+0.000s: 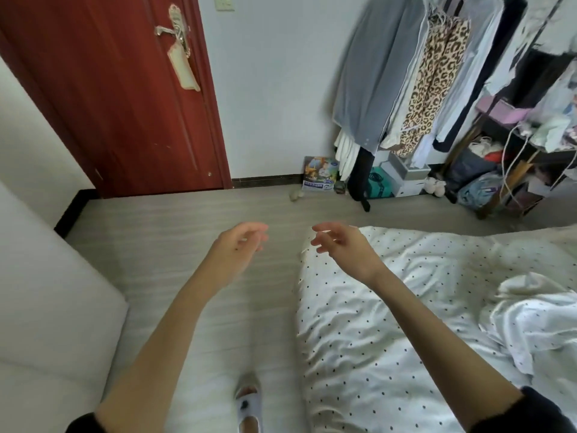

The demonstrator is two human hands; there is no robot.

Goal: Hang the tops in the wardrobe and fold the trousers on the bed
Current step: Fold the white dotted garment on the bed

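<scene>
My left hand (239,248) hovers over the floor with loosely bent fingers and holds nothing. My right hand (342,245) floats over the corner of the bed (359,323), fingers relaxed and empty. The bed has a white cover with black dots. A crumpled white garment (530,314) lies on it at the right. Hanging clothes fill an open rack (421,73) at the upper right: a grey top (368,76), a leopard-print piece (434,85), pale shirts and dark items.
A red door (109,95) stands at the back left. A white sofa or cushion (46,307) fills the left side. Boxes, bags and a picture box (320,173) sit on the floor under the rack. Shelves with clutter (515,145) stand at the far right. My slippered foot (248,404) is below.
</scene>
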